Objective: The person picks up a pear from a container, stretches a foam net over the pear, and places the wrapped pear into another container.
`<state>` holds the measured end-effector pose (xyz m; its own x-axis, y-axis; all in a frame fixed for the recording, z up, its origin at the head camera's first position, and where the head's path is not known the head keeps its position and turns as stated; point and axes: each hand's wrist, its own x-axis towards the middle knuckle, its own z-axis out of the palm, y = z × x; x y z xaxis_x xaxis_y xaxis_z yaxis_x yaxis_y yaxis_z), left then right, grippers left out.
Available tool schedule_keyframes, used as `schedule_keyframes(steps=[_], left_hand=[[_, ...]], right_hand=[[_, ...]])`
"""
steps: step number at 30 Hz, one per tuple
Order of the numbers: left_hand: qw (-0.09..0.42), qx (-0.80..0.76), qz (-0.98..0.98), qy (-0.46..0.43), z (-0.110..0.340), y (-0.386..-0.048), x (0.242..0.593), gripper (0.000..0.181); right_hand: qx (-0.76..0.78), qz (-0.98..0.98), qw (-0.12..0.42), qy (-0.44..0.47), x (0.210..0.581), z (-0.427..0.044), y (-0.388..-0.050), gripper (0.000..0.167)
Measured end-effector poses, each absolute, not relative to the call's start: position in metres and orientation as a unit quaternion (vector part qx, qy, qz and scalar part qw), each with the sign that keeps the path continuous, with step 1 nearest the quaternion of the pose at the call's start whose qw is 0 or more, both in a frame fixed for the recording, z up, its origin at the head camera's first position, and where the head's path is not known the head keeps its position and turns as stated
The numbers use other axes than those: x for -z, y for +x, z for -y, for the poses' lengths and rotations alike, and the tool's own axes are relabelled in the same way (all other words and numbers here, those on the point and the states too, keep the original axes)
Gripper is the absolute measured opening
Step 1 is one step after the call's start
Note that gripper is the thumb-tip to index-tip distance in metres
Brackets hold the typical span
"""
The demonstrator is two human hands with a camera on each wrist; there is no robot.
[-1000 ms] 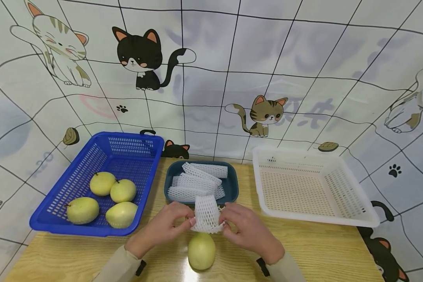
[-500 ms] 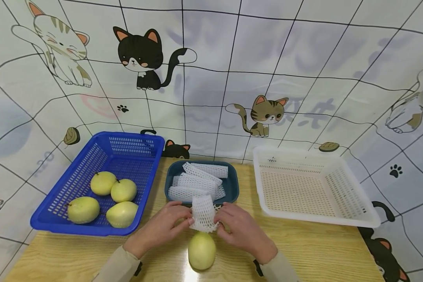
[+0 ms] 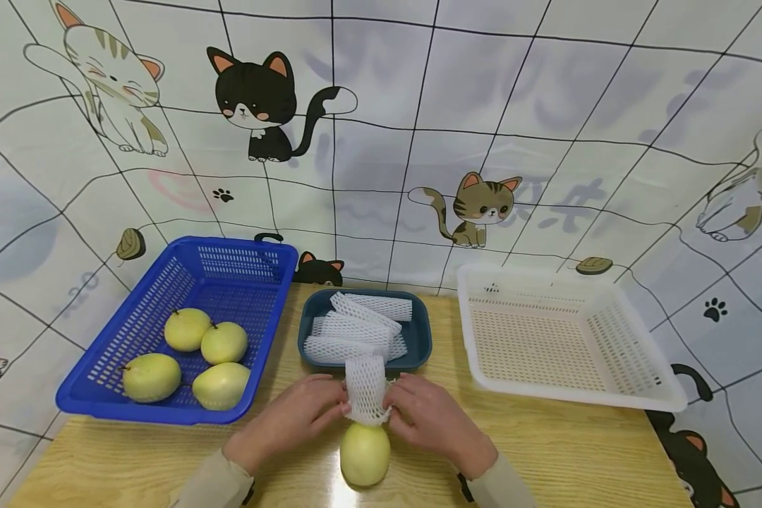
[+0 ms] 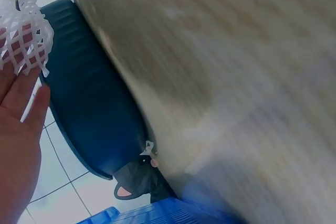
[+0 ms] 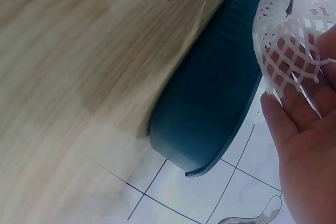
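Net sleeve meets pear, body uncovered

The left hand (image 3: 295,413) and right hand (image 3: 430,413) each pinch one side of a white foam net sleeve (image 3: 365,388), fingers (image 5: 278,121) and thumbs holding its lower rim spread. That rim sits at the far end of a pear (image 3: 365,457), which lies on the table (image 3: 590,451) between the wrists; whether it laps over the skin, I cannot tell.

The wrapping looks barely begun: this pear's body is bare, and four unwrapped pears (image 3: 151,377) lie in the blue basket (image 3: 274,335). More sleeves (image 3: 355,328) lie in the teal tray (image 3: 421,339). No wrapped pear shows anywhere.

Room is tightest ahead: the sleeve's far end reaches the tray's near rim, and the tray stands close to the patterned backdrop (image 3: 368,155). The blue basket's near corner is near the left hand. Bare wood lies right of the right hand, below the white basket (image 3: 533,346). The table's front edge is out of view.
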<state>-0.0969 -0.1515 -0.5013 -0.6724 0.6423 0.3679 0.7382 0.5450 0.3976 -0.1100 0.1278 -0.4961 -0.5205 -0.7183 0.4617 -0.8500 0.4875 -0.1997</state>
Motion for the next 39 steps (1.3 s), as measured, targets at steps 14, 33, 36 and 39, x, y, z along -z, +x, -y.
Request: schedule_keyframes(steps=[14,33,36,39], left_hand=[[-0.015,0.347,0.867,-0.358,0.155,-0.081,0.506,0.026],[-0.118,0.378,0.854,-0.337,0.145,-0.057,0.517,0.079],[-0.121,0.353,0.864,-0.339,0.144,-0.054,0.516,0.079],[-0.116,0.326,0.871,-0.348,0.144,-0.051,0.514,0.076]], right_hand=[[-0.221,0.857,0.097,0.456,0.498,-0.136,-0.096,0.018],[-0.242,0.852,0.056,0.46,0.506,-0.147,-0.066,0.014],[-0.242,0.853,0.05,0.459,0.505,-0.149,-0.062,0.01],[-0.243,0.854,0.051,0.458,0.505,-0.15,-0.059,0.009]])
